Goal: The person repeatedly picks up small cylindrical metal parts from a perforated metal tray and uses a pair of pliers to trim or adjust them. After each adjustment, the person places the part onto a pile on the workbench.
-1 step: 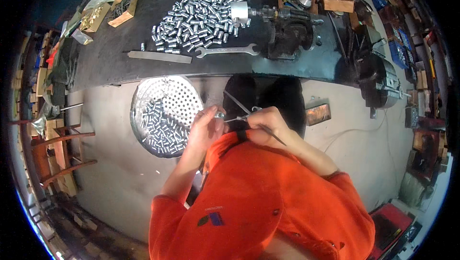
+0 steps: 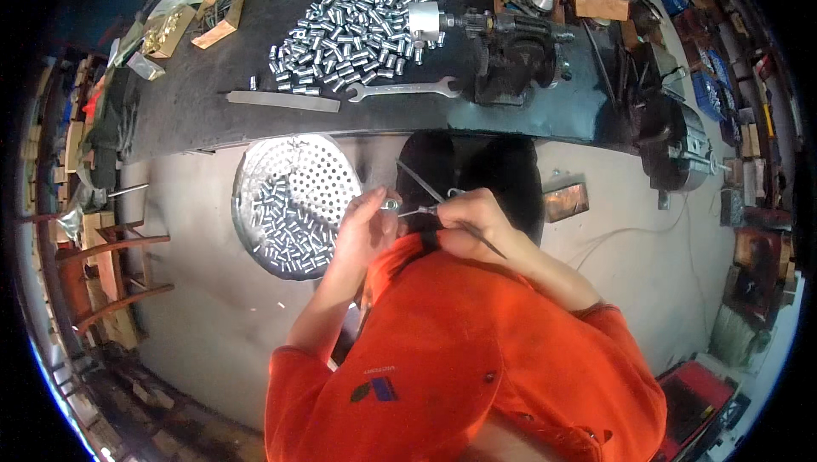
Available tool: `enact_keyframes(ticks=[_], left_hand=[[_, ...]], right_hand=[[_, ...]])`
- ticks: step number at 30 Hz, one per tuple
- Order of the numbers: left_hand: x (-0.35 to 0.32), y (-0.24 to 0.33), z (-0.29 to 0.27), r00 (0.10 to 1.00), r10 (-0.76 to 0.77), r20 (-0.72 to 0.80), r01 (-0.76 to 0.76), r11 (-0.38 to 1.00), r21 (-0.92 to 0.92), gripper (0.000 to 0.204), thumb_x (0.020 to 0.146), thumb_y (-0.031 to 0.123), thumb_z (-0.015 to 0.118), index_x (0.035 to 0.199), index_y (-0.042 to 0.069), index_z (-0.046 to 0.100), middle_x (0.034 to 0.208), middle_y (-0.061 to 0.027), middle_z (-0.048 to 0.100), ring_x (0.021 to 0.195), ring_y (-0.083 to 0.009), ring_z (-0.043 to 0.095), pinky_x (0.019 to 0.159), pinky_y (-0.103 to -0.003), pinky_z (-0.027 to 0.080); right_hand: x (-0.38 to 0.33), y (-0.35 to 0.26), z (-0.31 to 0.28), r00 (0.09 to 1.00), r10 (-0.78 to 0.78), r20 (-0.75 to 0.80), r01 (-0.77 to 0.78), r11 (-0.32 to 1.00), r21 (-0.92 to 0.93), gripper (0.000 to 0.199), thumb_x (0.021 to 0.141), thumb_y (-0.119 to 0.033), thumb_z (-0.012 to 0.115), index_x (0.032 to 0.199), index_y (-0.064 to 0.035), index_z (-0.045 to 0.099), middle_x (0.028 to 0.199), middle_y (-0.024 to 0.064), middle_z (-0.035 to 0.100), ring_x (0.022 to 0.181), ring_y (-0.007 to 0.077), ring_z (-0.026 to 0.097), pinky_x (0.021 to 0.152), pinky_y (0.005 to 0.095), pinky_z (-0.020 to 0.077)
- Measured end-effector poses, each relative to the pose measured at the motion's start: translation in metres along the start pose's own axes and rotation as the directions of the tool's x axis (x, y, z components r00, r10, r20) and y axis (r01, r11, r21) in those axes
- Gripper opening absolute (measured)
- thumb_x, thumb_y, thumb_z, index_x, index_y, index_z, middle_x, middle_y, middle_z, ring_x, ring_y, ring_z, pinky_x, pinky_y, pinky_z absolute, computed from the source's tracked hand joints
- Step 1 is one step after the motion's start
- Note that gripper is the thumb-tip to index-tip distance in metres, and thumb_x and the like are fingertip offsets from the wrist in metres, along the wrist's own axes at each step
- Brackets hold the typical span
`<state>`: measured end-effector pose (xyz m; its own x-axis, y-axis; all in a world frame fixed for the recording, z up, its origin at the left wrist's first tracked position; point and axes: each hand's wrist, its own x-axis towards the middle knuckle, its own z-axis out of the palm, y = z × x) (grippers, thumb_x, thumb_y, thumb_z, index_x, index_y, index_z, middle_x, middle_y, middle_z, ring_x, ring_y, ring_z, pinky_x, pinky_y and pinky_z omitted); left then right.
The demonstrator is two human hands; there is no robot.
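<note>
In front of my chest, my left hand (image 2: 363, 219) pinches a small shiny metal sleeve (image 2: 390, 204), its round end face showing a hole. My right hand (image 2: 472, 219) is closed round a T-shaped metal tool that looks like a tap wrench (image 2: 417, 179); its long bar slants through my fist. From the tool a thin shank reaches left toward the sleeve, and I cannot tell whether it touches. Below my left hand and to its left, a round perforated metal basket (image 2: 319, 168) holds many small silvery cylindrical parts (image 2: 285, 236).
On the dark bench (image 2: 213, 71) ahead lie a heap of silvery sleeves (image 2: 349, 32), an open-ended wrench (image 2: 404, 89), a flat metal bar (image 2: 283, 102) and a chuck fixture (image 2: 425, 21). A bench vise (image 2: 677, 147) stands right. A wooden chair (image 2: 119, 270) is at left.
</note>
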<state>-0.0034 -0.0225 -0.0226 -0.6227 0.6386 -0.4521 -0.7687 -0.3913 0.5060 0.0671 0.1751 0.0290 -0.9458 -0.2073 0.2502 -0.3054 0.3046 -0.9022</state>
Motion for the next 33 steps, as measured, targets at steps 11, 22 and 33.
enact_keyframes(ticks=[11,22,33], left_hand=[[-0.008,-0.002,0.025,0.974,0.225,0.022,-0.195,0.788,0.585,0.021,0.088,0.016,0.059,0.088,-0.005,0.061,0.064,-0.0073,0.060,0.049,-0.0113,0.055,0.046,-0.023,0.046],[-0.011,0.015,0.026,0.949,0.196,0.248,-0.311,0.724,0.615,0.023,0.084,-0.001,0.057,0.107,-0.002,0.057,0.099,-0.0099,0.062,0.092,-0.0161,0.060,0.078,-0.027,0.048],[-0.009,0.011,0.008,0.956,0.239,0.172,-0.294,0.738,0.608,0.019,0.087,0.001,0.051,0.104,-0.005,0.055,0.083,-0.0134,0.064,0.074,-0.0184,0.063,0.073,-0.030,0.050]], right_hand=[[0.003,0.000,0.009,0.999,-0.047,0.017,0.049,0.992,-0.116,0.017,0.060,-0.004,0.060,0.061,-0.0014,0.044,0.056,0.0147,0.046,0.052,0.0339,0.051,0.047,0.0362,0.0388],[-0.004,0.010,0.012,0.993,0.079,-0.092,-0.070,0.993,0.095,0.020,0.064,0.002,0.053,0.056,-0.0028,0.035,0.049,0.0105,0.030,0.042,0.0184,0.030,0.041,0.0314,0.0288],[-0.008,0.015,0.012,0.994,0.047,-0.095,-0.040,0.997,0.070,0.023,0.065,-0.002,0.055,0.056,-0.0032,0.034,0.050,0.0102,0.029,0.042,0.0205,0.032,0.041,0.0328,0.0274]])
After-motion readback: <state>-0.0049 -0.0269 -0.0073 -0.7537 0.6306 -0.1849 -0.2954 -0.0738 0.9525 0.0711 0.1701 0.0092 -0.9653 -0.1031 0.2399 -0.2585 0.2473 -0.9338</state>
